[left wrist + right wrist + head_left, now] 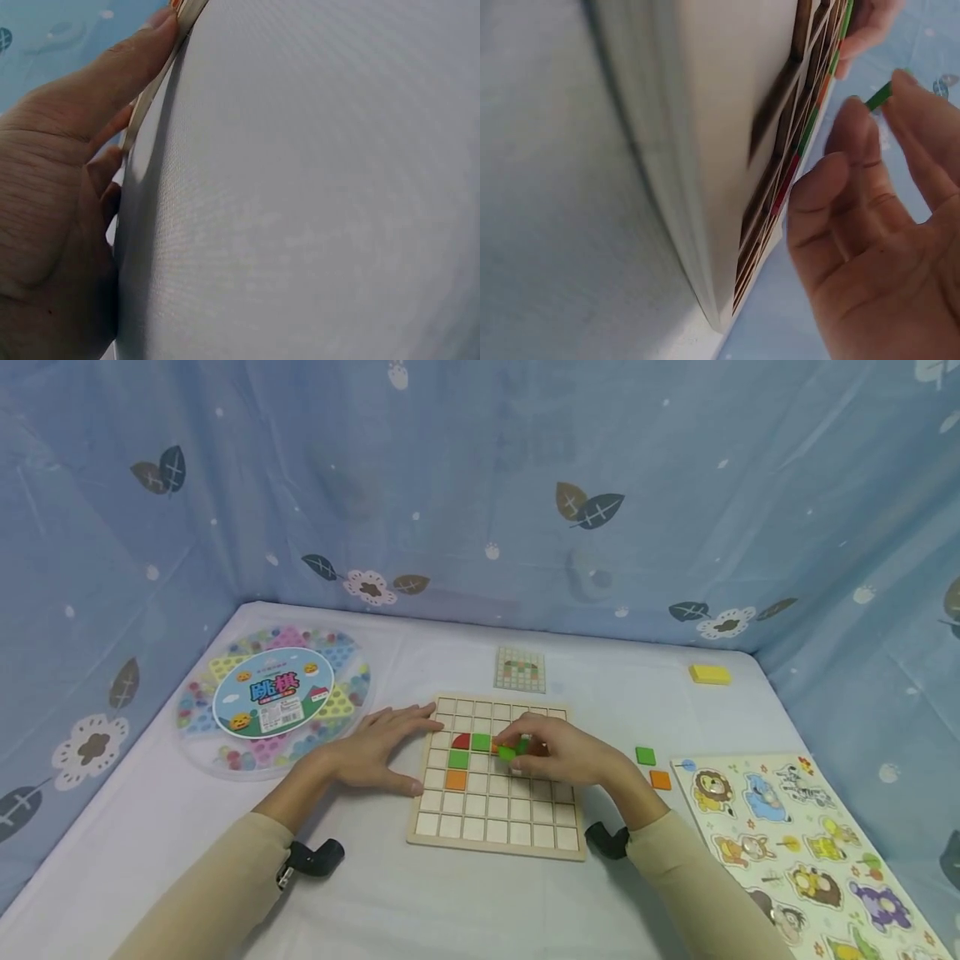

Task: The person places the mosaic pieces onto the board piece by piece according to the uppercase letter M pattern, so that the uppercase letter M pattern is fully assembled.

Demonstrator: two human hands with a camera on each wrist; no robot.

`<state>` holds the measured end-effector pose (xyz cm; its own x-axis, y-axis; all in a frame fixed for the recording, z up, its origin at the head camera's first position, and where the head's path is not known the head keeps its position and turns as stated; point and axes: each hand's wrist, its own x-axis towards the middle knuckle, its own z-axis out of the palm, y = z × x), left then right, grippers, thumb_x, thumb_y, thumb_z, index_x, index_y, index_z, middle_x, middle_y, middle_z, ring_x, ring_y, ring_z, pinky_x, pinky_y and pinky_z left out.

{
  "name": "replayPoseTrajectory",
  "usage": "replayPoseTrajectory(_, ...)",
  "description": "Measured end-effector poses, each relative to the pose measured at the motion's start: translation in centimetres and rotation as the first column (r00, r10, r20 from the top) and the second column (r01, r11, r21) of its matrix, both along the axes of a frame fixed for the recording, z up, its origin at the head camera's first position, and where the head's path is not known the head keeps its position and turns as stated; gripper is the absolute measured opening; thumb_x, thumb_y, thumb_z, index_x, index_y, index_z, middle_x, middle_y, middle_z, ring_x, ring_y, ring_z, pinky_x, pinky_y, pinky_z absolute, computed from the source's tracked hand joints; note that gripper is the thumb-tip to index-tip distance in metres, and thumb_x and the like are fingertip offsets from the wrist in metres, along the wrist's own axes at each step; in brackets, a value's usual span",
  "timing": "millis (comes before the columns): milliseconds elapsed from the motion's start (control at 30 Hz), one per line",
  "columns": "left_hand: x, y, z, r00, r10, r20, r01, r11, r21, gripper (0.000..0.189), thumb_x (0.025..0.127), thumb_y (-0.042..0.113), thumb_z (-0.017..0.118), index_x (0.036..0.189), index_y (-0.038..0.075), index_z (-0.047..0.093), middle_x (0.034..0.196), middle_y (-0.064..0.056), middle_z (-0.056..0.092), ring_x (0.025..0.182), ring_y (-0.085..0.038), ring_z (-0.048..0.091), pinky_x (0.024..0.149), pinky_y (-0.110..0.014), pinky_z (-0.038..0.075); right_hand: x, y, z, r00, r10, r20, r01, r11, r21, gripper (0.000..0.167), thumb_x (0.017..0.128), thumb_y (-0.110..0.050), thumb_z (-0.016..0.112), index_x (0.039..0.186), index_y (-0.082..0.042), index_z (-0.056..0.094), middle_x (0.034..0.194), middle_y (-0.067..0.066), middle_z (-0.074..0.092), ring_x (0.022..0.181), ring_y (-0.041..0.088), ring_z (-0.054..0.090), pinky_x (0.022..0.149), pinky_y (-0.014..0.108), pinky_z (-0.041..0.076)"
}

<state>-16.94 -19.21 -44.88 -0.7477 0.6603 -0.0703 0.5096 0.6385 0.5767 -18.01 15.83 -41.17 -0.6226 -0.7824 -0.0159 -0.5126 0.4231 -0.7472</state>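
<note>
A wooden grid board (487, 806) lies flat on the white table. My left hand (378, 750) rests at its left edge, thumb and fingers spread and touching the frame. Over the upper middle of the grid, my right hand (566, 752) pinches a green square tile (880, 96) between thumb and fingertips, just above the board. In the grid sit a red curved tile (461, 741), a green tile (482, 742), another green tile (458, 760) and an orange tile (456, 780). My right hand partly covers more orange and green tiles.
Behind the board lies a small pattern card (521, 670). Right of it are a loose green tile (645, 756), an orange tile (660, 780), a yellow block (709, 674) and an animal puzzle board (810, 868). A round marble-game case (273, 693) lies left.
</note>
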Motion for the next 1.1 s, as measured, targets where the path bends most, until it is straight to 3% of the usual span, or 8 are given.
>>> replayPoseTrajectory(300, 0.1, -0.1, 0.1, 1.0, -0.003, -0.001, 0.003, 1.0, 0.01, 0.092, 0.082, 0.059, 0.078, 0.157, 0.025, 0.039, 0.173, -0.003, 0.016, 0.158, -0.034, 0.013, 0.124, -0.065, 0.004, 0.0, -0.7, 0.6, 0.998, 0.012, -0.067, -0.007, 0.997, 0.074, 0.033, 0.099, -0.013, 0.07, 0.131, -0.012, 0.067, 0.119, 0.0, 0.064, 0.081, 0.017, 0.056, 0.076, 0.029, 0.052)
replayPoseTrajectory(667, 0.0, 0.1, -0.1, 1.0, -0.009, 0.005, 0.009, 1.0, 0.014, 0.091, 0.082, 0.06, 0.078, 0.157, 0.026, 0.039, 0.173, -0.003, 0.016, 0.158, -0.033, 0.013, 0.124, -0.064, 0.004, 0.0, -2.1, 1.0, 0.995, 0.03, -0.092, -0.012, 0.983, 0.185, 0.03, 0.098, -0.016, 0.071, 0.128, -0.01, 0.069, 0.123, 0.002, 0.067, 0.096, 0.015, 0.063, 0.089, 0.037, 0.057)
replayPoseTrajectory(1100, 0.1, 0.2, 0.1, 1.0, -0.008, 0.007, 0.008, 1.0, 0.012, 0.092, 0.082, 0.058, 0.079, 0.157, 0.025, 0.039, 0.173, -0.004, 0.016, 0.158, -0.034, 0.013, 0.124, -0.064, 0.005, 0.0, -2.3, 0.8, 0.99, 0.014, -0.14, 0.02, 0.973, 0.232, 0.028, 0.095, -0.016, 0.076, 0.122, -0.013, 0.071, 0.119, -0.001, 0.068, 0.091, 0.011, 0.062, 0.083, 0.03, 0.056)
